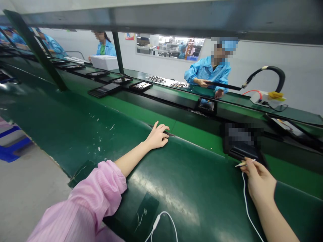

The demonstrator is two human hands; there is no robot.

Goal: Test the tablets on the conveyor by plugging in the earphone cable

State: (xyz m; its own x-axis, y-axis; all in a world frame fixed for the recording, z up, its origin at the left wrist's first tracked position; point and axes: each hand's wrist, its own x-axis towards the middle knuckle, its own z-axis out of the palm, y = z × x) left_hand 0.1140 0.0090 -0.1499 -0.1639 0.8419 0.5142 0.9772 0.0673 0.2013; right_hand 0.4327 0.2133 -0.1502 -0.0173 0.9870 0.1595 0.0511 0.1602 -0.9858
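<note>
My left hand (158, 136) rests near the far edge of the green work surface (126, 148), fingers apart and nothing in them. At the right, my right hand (261, 179) pinches a thin, light-coloured earphone plug (242, 164). Its white cable (244, 195) hangs below the fingers, and a white cable with a Y-shaped joint (156, 222) lies at the bottom edge. Just beyond my right hand is a black tablet-like device (241, 143), partly blurred out, on the green conveyor belt; the hand's fingertips overlap its near edge in view.
Several black devices (104, 90) stand along the line. Across it, a co-worker in blue (208, 72) holds a black bar-shaped thing (224, 85). Small parts (156, 79) lie in heaps on white sheets. A green post (35, 50) and an overhead shelf (161, 16) frame the bench.
</note>
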